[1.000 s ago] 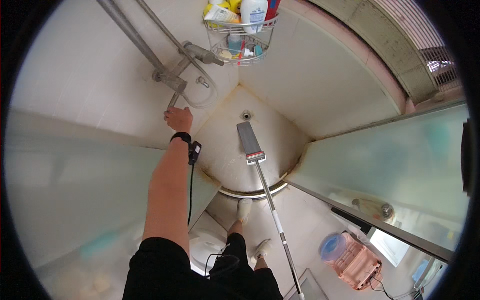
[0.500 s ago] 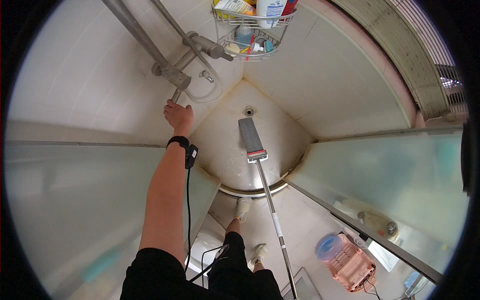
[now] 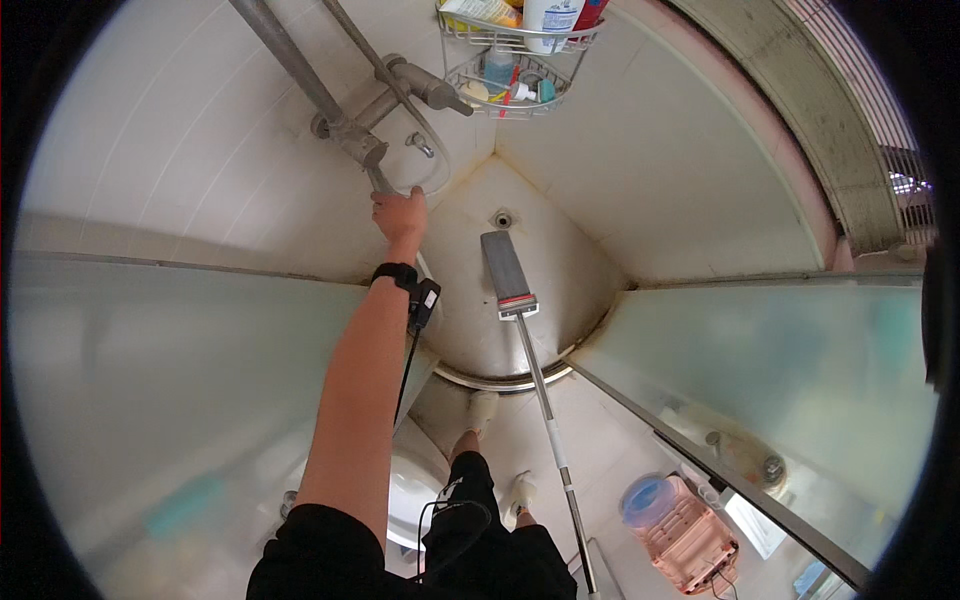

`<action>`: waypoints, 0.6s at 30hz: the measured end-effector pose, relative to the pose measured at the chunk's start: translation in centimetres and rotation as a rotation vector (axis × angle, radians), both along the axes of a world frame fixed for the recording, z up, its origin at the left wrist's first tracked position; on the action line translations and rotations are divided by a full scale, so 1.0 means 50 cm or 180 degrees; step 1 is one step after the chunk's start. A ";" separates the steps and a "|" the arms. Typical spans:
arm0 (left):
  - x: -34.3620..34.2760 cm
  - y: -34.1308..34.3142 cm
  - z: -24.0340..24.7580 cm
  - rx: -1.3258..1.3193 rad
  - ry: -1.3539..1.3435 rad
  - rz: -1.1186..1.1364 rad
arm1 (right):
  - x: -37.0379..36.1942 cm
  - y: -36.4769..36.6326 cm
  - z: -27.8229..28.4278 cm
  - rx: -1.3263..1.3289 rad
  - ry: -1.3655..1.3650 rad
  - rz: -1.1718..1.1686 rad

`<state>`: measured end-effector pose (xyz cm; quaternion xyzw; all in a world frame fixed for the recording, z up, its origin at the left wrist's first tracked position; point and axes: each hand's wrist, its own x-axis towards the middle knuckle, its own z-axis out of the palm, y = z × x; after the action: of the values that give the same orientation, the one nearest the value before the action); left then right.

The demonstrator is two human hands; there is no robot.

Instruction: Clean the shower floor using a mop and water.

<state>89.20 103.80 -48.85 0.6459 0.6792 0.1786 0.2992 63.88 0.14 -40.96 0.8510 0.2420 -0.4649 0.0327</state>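
My left hand [image 3: 402, 220] reaches into the shower corner, its fingers closed round the metal lever [image 3: 379, 180] at the near end of the wall tap [image 3: 358, 142]. The thumb points up on the right side. Right of it, a flat mop [image 3: 506, 268] with a grey pad lies head-down on the shower tray [image 3: 465, 300], below the drain [image 3: 502, 219]. Its silver pole [image 3: 541, 390] slants down to the lower edge. My right hand is out of view, so whether it holds the pole is hidden.
Frosted glass panels stand left [image 3: 190, 370] and right [image 3: 760, 370]. A wire corner rack [image 3: 515, 100] with bottles hangs above. The tray's curved metal rim [image 3: 490, 384] lies by my feet. A white toilet [image 3: 412, 480] and a pink plastic carrier [image 3: 690, 540] are nearby.
My left hand has moved right with the lever, which now tilts toward the lower right instead of the lower left. The mop has hardly shifted.
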 end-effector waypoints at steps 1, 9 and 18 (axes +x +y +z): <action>0.012 0.004 0.001 -0.0282 -0.0258 0.0063 | -0.001 -0.014 -0.004 0.0188 -0.0108 -0.0076; 0.019 0.023 0.036 -0.0552 -0.1232 0.0199 | 0.076 -0.005 -0.028 -0.0382 -0.0170 -0.0768; -0.336 -0.628 -0.061 -0.0479 -0.0023 -0.1762 | 0.306 0.075 0.044 -0.0102 -0.0329 0.0331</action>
<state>72.42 72.40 -51.89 0.7821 0.4873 0.0414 0.3861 79.17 3.90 -38.75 0.8595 0.2764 -0.4218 0.0828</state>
